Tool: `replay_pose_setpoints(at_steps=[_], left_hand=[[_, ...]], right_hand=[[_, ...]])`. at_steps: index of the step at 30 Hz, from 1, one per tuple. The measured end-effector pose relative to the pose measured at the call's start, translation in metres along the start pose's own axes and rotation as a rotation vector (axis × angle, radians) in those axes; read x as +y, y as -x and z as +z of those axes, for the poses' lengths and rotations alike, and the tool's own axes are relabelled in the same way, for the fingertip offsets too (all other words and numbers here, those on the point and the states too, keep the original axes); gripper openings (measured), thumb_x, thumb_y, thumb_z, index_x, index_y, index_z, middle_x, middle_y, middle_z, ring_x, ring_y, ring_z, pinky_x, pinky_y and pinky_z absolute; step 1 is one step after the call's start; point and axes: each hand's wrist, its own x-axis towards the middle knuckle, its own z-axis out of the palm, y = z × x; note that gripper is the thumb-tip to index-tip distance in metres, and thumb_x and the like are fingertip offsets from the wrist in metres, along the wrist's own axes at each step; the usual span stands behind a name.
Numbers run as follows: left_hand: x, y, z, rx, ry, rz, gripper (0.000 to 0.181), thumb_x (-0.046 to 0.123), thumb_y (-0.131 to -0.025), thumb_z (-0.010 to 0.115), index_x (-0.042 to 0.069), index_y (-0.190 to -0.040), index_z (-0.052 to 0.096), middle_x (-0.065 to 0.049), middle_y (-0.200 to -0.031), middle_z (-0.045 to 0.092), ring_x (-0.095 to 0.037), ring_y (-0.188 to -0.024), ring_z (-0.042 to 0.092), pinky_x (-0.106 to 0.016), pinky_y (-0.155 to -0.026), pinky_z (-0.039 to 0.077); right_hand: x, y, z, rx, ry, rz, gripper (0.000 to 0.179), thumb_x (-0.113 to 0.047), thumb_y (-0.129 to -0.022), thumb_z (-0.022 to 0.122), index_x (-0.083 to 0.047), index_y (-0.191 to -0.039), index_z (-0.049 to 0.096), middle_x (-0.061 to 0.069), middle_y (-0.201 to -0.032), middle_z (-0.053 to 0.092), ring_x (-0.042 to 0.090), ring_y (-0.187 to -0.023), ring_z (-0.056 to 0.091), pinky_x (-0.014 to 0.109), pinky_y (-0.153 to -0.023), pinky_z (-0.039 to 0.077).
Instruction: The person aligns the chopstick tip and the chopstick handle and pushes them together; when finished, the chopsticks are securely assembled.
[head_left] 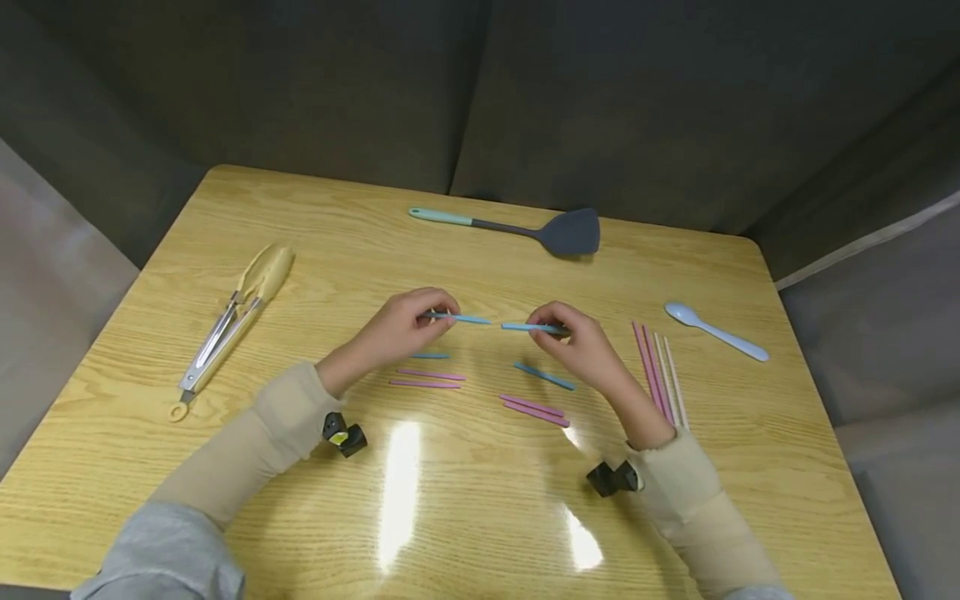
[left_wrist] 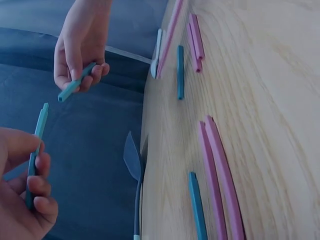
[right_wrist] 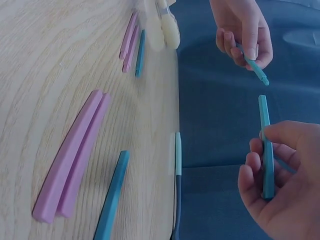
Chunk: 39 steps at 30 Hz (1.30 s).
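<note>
My left hand (head_left: pixel 393 332) pinches a blue chopstick half (head_left: pixel 472 320) between thumb and fingers, its narrow stepped end (left_wrist: pixel 45 106) pointing right. Facing it, my right hand (head_left: pixel 585 343) grips a second blue chopstick half (head_left: pixel 516 327). The two ends point at each other above the table with a small gap between them. Below the left hand lie a blue half (head_left: pixel 431 356) and two pink halves (head_left: pixel 425 384). Under the right hand are another blue half (head_left: pixel 543 376) and two more pink halves (head_left: pixel 536 412).
Tongs (head_left: pixel 232 325) lie at the left of the wooden table (head_left: pixel 480 517). A dark turner (head_left: pixel 570 232) with a mint handle rests at the back. On the right are pink chopsticks (head_left: pixel 649 367), whitish chopsticks (head_left: pixel 673 379) partly behind the right forearm, and a pale blue spoon (head_left: pixel 716 332).
</note>
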Motion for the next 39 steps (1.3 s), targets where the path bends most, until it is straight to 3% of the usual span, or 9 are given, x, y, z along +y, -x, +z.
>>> replay_pose_setpoints(at_steps=[10,20,29,39], left_hand=[[0.008,0.002,0.002,0.105,-0.006,0.084,0.009,0.011,-0.084,0.063,0.007,-0.089,0.068,0.0,-0.083,0.063,-0.007,-0.058,0.043,-0.021,-0.052,0.038],[0.007,0.002,0.004,0.143,-0.015,0.145,0.007,0.008,-0.081,0.065,0.004,-0.086,0.068,-0.001,-0.078,0.062,-0.006,-0.059,0.045,-0.02,-0.053,0.041],[0.009,0.002,0.008,0.167,-0.035,0.165,0.004,0.005,-0.08,0.066,0.002,-0.083,0.067,-0.003,-0.076,0.063,-0.007,-0.063,0.052,-0.019,-0.056,0.045],[0.013,0.004,0.012,0.209,-0.006,0.219,0.004,0.001,-0.077,0.067,0.001,-0.081,0.066,-0.005,-0.075,0.062,-0.008,-0.06,0.049,-0.018,-0.053,0.044]], right_hand=[[-0.008,0.002,-0.001,-0.005,-0.053,-0.018,0.014,-0.01,-0.087,0.058,-0.005,-0.1,0.06,0.007,-0.089,0.058,0.019,-0.077,0.052,0.031,-0.066,0.046],[-0.012,0.003,0.002,0.003,-0.036,-0.042,0.013,-0.008,-0.086,0.059,-0.004,-0.098,0.061,0.008,-0.087,0.059,0.02,-0.076,0.053,0.035,-0.066,0.047],[-0.016,0.005,0.004,0.055,0.056,-0.103,0.013,-0.009,-0.083,0.063,-0.005,-0.095,0.066,0.005,-0.086,0.061,0.013,-0.071,0.056,0.026,-0.061,0.048],[-0.02,0.008,0.004,0.099,-0.004,-0.162,0.01,-0.004,-0.081,0.063,-0.001,-0.09,0.067,0.007,-0.072,0.058,0.018,-0.056,0.054,0.023,-0.05,0.044]])
